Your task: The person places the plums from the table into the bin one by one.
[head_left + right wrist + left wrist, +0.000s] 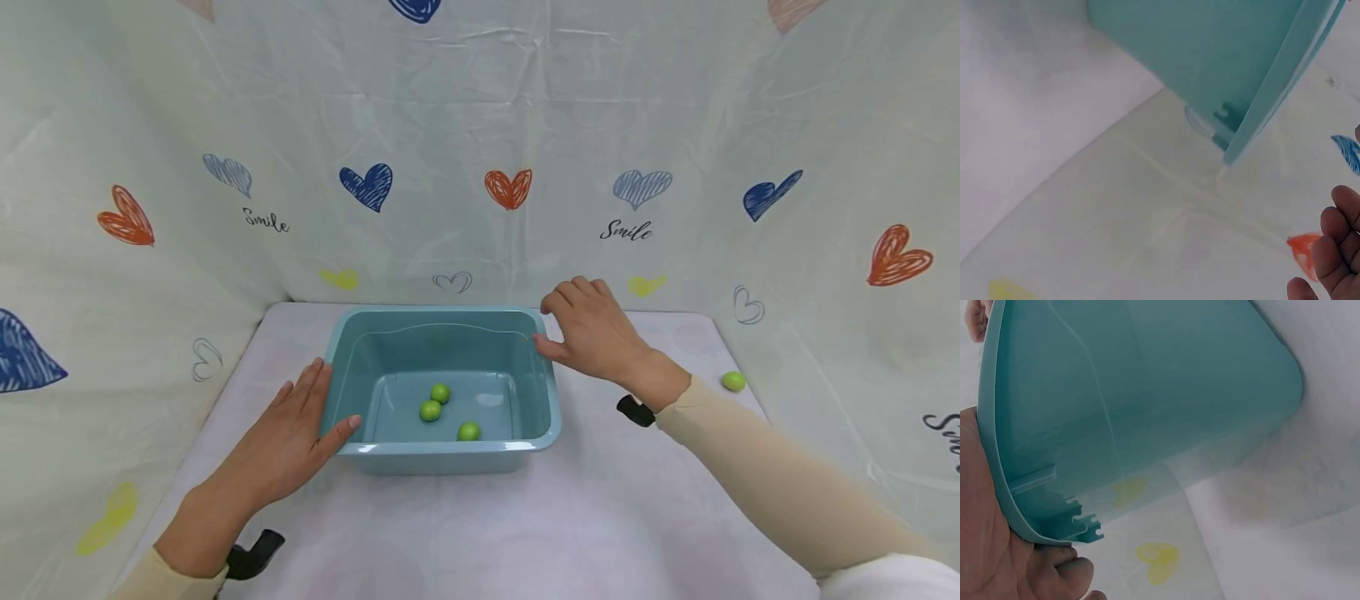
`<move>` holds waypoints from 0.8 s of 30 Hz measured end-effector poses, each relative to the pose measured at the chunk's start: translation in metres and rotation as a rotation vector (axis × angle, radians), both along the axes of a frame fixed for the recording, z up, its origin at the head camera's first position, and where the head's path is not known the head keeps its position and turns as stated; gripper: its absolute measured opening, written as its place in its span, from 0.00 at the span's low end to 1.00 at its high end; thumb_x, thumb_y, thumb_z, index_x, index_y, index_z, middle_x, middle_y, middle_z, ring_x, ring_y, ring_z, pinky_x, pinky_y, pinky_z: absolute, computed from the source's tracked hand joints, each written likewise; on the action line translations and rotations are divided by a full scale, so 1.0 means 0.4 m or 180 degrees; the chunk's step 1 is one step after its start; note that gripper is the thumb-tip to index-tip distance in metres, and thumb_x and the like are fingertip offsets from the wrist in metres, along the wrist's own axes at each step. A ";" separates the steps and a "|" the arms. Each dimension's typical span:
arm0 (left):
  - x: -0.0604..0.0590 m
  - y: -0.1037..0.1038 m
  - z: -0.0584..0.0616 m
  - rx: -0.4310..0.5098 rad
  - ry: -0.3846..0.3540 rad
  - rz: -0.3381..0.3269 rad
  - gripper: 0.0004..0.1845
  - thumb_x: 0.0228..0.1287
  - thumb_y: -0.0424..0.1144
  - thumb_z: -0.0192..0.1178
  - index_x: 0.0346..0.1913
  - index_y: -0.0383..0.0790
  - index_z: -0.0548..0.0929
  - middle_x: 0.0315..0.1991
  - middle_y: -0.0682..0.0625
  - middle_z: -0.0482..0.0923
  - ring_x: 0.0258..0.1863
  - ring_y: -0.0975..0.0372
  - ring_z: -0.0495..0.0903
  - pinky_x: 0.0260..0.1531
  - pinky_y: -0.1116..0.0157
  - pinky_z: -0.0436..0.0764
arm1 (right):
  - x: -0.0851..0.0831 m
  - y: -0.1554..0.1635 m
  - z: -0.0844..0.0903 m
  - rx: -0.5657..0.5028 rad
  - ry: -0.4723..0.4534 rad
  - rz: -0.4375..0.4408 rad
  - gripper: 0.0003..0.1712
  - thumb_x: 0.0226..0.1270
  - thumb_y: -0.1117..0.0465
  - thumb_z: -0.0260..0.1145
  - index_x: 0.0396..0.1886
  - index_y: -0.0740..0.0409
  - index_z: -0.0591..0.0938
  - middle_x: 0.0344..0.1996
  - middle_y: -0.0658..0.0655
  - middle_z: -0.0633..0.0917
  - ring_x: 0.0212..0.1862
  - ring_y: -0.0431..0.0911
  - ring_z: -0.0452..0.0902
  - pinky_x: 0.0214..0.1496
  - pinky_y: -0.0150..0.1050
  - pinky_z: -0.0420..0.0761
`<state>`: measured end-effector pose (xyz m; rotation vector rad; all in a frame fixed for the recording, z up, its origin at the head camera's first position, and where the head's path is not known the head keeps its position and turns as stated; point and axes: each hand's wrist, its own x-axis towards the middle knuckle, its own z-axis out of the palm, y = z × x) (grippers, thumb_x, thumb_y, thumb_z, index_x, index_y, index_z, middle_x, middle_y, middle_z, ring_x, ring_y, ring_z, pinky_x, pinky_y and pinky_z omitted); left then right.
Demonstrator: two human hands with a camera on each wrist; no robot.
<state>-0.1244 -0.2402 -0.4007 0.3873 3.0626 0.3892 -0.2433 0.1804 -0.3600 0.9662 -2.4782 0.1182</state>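
A blue-green plastic basin (450,459) stands on the white-covered table, with three small round green balls (468,431) on its floor. Two of them lie close together near the middle; the third sits by the near wall. My left hand (281,442) rests at the basin's left near corner, its fingers straight along the outside and its thumb over the rim. In the left wrist view the palm lies against the rim (988,425). At the far right corner hovers my right hand (592,333), fingers loosely bent, holding nothing. The right wrist view shows its fingers (1335,250) apart from the basin.
Another green ball (733,382) lies at the table's right edge. A pale curtain (450,100) printed with hearts and "Smile" hangs behind the table and along both sides. Each wrist wears a black strap (636,411).
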 end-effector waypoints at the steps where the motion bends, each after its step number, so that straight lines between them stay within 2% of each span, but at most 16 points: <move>1: 0.000 0.000 0.000 0.0000 -0.0001 0.0000 0.53 0.79 0.66 0.50 0.83 0.24 0.49 0.83 0.28 0.47 0.81 0.34 0.54 0.77 0.32 0.57 | -0.002 0.017 0.002 -0.0030 -0.0005 -0.0067 0.21 0.66 0.47 0.72 0.44 0.60 0.84 0.41 0.59 0.84 0.45 0.56 0.76 0.49 0.52 0.75; 5: 0.001 0.000 0.000 0.0006 0.0000 -0.0005 0.53 0.79 0.66 0.50 0.82 0.24 0.49 0.83 0.28 0.47 0.81 0.34 0.54 0.77 0.32 0.57 | -0.004 0.083 0.005 -0.0125 -0.0012 -0.0243 0.20 0.63 0.50 0.73 0.42 0.62 0.83 0.40 0.60 0.84 0.45 0.57 0.76 0.48 0.54 0.75; 11: 0.003 -0.003 0.001 0.0038 -0.0026 -0.0004 0.52 0.79 0.66 0.50 0.83 0.24 0.49 0.84 0.28 0.47 0.81 0.34 0.54 0.77 0.32 0.57 | 0.007 0.176 -0.010 -0.0046 -0.0135 -0.0542 0.21 0.64 0.50 0.74 0.43 0.63 0.84 0.42 0.62 0.85 0.48 0.60 0.76 0.50 0.56 0.75; 19: 0.001 -0.003 -0.001 0.0037 -0.0028 0.0002 0.52 0.79 0.66 0.50 0.83 0.25 0.49 0.84 0.28 0.47 0.81 0.34 0.54 0.77 0.32 0.57 | 0.001 0.300 -0.064 0.0188 -0.0221 -0.0878 0.24 0.65 0.49 0.74 0.46 0.65 0.84 0.45 0.65 0.85 0.50 0.62 0.77 0.52 0.60 0.75; 24: 0.001 -0.001 -0.001 0.0039 -0.0028 -0.0006 0.52 0.79 0.65 0.51 0.83 0.24 0.49 0.84 0.28 0.47 0.81 0.33 0.55 0.77 0.32 0.57 | -0.003 0.362 -0.110 0.0332 -0.0296 -0.1057 0.25 0.64 0.50 0.74 0.48 0.67 0.84 0.45 0.67 0.85 0.49 0.63 0.76 0.51 0.60 0.76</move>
